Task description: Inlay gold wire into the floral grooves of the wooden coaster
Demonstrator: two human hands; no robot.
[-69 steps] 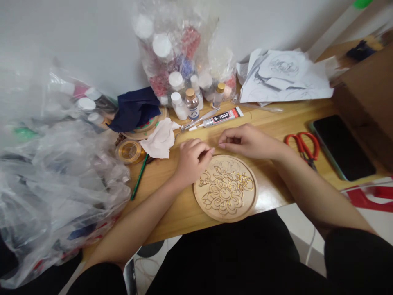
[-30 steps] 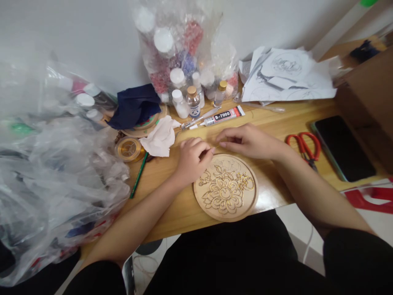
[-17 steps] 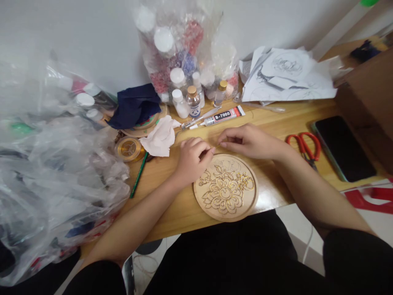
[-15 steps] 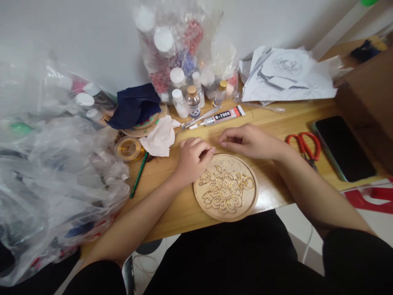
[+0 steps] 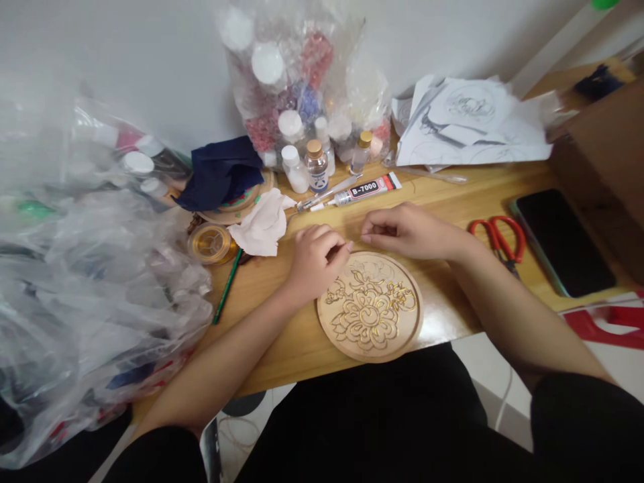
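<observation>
A round wooden plaque [image 5: 369,355] with a raised rim lies at the table's front edge. Gold wire outlines a large flower and smaller motifs on it, while its top part shows only drawn lines. My left hand [image 5: 318,261] is closed in a pinch at the plaque's upper left rim, fingertips over the edge. Just beyond the upper rim, my right hand [image 5: 405,230] pinches thumb against forefinger. The fingertips of both hands face each other, slightly apart. A thin wire appears to run between them, hardly visible now.
A spool of gold wire [image 5: 211,243], a green pencil [image 5: 227,287] and a pale cloth [image 5: 264,225] lie left. Behind are a B-7000 glue tube [image 5: 365,190] and small bottles [image 5: 316,166]. Red-handled pliers [image 5: 498,240] and a phone [image 5: 563,241] lie right. Plastic bags [image 5: 100,288] fill the far left.
My right hand has shifted slightly to the right, widening the small gap between the fingertips. My left hand and the plaque stay where they were.
</observation>
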